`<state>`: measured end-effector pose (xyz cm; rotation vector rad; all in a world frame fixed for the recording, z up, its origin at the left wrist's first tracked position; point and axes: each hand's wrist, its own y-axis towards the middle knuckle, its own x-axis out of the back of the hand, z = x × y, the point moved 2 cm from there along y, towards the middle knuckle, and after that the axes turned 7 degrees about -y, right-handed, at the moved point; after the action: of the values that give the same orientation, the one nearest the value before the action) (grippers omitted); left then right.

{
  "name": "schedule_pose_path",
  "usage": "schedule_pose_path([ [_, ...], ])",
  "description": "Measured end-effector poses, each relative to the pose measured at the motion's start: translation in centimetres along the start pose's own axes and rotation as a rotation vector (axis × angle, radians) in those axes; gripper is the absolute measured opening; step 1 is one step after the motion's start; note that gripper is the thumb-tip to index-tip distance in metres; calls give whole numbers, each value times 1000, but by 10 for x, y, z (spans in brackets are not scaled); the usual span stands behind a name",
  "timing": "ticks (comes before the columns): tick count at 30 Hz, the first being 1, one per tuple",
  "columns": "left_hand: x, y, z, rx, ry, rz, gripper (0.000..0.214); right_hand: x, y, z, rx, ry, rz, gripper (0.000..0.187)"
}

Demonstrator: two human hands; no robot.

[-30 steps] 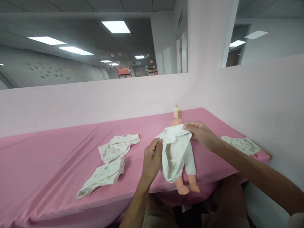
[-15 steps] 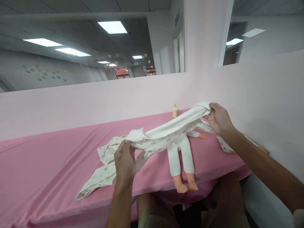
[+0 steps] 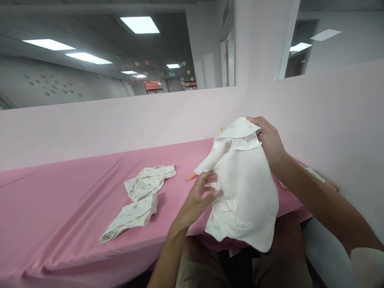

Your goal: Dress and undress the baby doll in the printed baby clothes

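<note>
Clock dial centred on the white garment (image 3: 246, 188), twelve towards the far wall (image 3: 120, 126).

Garment is hanging above the near edge of the counter (image 3: 81, 192), its plain side facing the wearer, a printed label (image 3: 252, 140) showing below the collar. Lower hem is falling past the counter's edge at six o'clock.

Right hand (image 3: 270, 144), one o'clock: grip is pinching the garment by its collar, thumb and fingers closing on the fabric.

Left hand (image 3: 201, 196), nine o'clock: grip is staying loose, fingers spreading apart beside the garment's side edge; cannot tell whether the fingertips are touching fabric.

Doll's hand (image 3: 191, 175), between nine and ten: it is poking out of a white sleeve (image 3: 207, 162); cannot tell whose sleeve. Garment is hiding the rest there.

Farther out at nine, a printed cloth (image 3: 151, 180) is lying crumpled; a folded cloth (image 3: 132, 216) is resting just nearer, towards eight, their edges meeting in view.

Small yellowish tip (image 3: 221, 130) is peeking out at eleven. Pale cloth piece (image 3: 316, 175) is lying near three, partly behind the right forearm.
</note>
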<state>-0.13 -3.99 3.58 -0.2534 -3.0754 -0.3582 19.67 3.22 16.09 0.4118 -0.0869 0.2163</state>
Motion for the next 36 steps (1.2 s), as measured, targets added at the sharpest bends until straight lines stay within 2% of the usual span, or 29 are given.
schedule_pose_path([
  [3, -18, 13, 14, 64, -7, -154, 80, -9, -8, 8, 9, 41, 3, 45],
  [5, -23, 16, 22, 100, -36, -248, 90, -10, -11, 14, 31, 14, -5, 46],
  [6, -23, 17, 25, 116, -66, -257, 91, -9, -13, 16, 41, -6, -19, 47],
  [7, -24, 17, 28, 140, -108, -231, 88, -7, -14, 18, 50, -23, -43, 48],
  [10, -23, 17, 36, 234, -280, -17, 62, 6, -16, 17, 56, -79, -121, 49],
  [12, -19, 16, 38, 280, -367, 81, 47, 19, -17, 10, 47, -120, -169, 47],
  [15, -5, 14, 35, 303, -393, 66, 38, 44, -22, -9, 27, -165, -234, 43],
  [18, 15, 10, 23, 235, -365, -102, 40, 71, -35, -40, -35, -165, -260, 38],
  [21, 34, 3, 6, 131, -298, -229, 39, 91, -54, -78, -152, -79, -172, 32],
  [22, 39, 1, 0, 103, -257, -261, 35, 95, -61, -90, -193, -98, -123, 32],
  [24, 44, -3, -11, 59, -154, -292, 25, 97, -72, -107, -243, -278, 9, 30],
  [26, 41, -5, -23, 31, -38, -234, 20, 90, -81, -113, -228, -501, 131, 25],
  [28, 30, -3, -37, 19, 87, -80, 19, 73, -87, -108, -166, -630, 183, 30],
  [30, 14, 0, -51, -10, 220, 133, 18, 50, -91, -95, -88, -629, 212, 42],
  [33, -10, 4, -69, -72, 373, 415, 20, 10, -94, -77, 55, -490, 479, 44],
  [34, -14, 4, -74, -83, 406, 452, 22, 0, -95, -73, 79, -454, 560, 37],
  [36, -17, 6, -82, -86, 456, 422, 25, -11, -92, -70, 88, -408, 643, 27],
])
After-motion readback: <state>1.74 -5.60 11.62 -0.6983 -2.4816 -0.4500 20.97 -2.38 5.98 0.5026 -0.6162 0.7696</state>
